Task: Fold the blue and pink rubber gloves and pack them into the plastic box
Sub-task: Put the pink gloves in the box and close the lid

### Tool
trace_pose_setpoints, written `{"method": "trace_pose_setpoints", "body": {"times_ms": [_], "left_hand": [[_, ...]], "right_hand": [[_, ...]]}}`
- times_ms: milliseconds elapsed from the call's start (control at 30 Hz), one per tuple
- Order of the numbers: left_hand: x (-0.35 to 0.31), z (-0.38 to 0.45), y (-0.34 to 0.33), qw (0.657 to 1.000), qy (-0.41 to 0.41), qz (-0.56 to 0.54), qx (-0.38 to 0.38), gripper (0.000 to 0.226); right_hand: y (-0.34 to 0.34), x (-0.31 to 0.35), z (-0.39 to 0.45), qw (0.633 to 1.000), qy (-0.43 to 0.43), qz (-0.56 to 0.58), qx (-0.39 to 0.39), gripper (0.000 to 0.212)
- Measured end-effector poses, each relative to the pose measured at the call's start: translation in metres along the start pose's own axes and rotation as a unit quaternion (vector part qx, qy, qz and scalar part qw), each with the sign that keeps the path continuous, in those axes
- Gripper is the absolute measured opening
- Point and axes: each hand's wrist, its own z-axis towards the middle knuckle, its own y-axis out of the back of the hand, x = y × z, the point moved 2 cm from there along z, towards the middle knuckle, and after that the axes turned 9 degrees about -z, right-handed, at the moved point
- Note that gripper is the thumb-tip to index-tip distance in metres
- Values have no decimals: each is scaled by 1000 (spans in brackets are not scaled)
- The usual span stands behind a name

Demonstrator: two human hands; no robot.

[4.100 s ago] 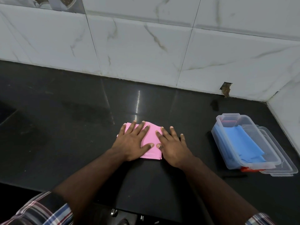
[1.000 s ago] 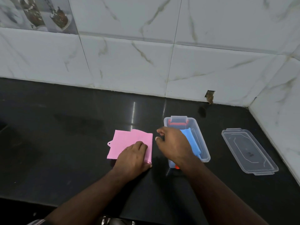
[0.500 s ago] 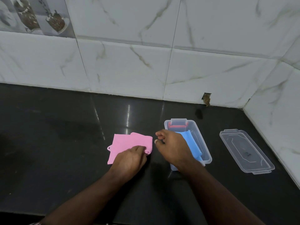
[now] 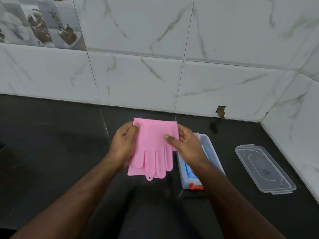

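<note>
The folded pink rubber gloves [image 4: 153,144] hang in the air above the black counter, folded edge up and fingers pointing down. My left hand [image 4: 123,143] pinches their upper left corner. My right hand [image 4: 183,144] grips their right edge, thumb on the front. Just right of the gloves stands the clear plastic box [image 4: 211,152] with a red clip at its near end. The blue gloves [image 4: 189,171] lie inside it, mostly hidden by my right wrist.
The box's clear lid [image 4: 264,169] lies flat on the black counter [image 4: 51,152], right of the box. White marble-look tile walls close the back and the right side, meeting in a corner at far right.
The pink gloves were lying on the counter under my left hand. Both hands now hold them lifted upright above the counter. My right hand left the box for the gloves' right edge.
</note>
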Motion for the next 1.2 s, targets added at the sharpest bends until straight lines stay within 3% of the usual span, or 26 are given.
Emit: {"method": "trace_pose_setpoints", "body": {"times_ms": [133,233,300,400,600,733,833,867,967,1067,1200], "left_hand": [[-8,-7,-21,970,121,-209,17,30],[1,-8,-33,946,181,-269,-6,22],[10,-6,-40,932,223,-284,-29,20],[24,-3,-47,918,274,-280,-55,24],[26,-2,-73,923,295,-247,27,32],[16,-3,-91,938,281,-155,130,39],[19,0,-105,938,270,-124,176,79],[20,2,-109,940,263,-108,189,82],[28,10,-118,950,231,-29,207,64],[33,15,-125,955,168,109,221,67],[32,17,-134,903,46,344,251,75]], "right_hand": [[18,-7,7,987,-46,146,47,65],[18,-23,-2,948,-105,266,139,57],[18,-32,-6,940,-104,283,160,52],[30,-38,-2,954,-88,269,96,52],[64,-51,-1,989,-70,127,-9,69],[88,-62,-3,995,-60,59,-47,77],[100,-65,-3,995,-58,-17,-74,75],[102,-66,-3,994,-58,-41,-80,75],[105,-68,-2,986,-60,-126,-93,78],[105,-68,0,968,-62,-223,-92,78],[98,-67,-2,947,-56,-307,-78,70]]}}
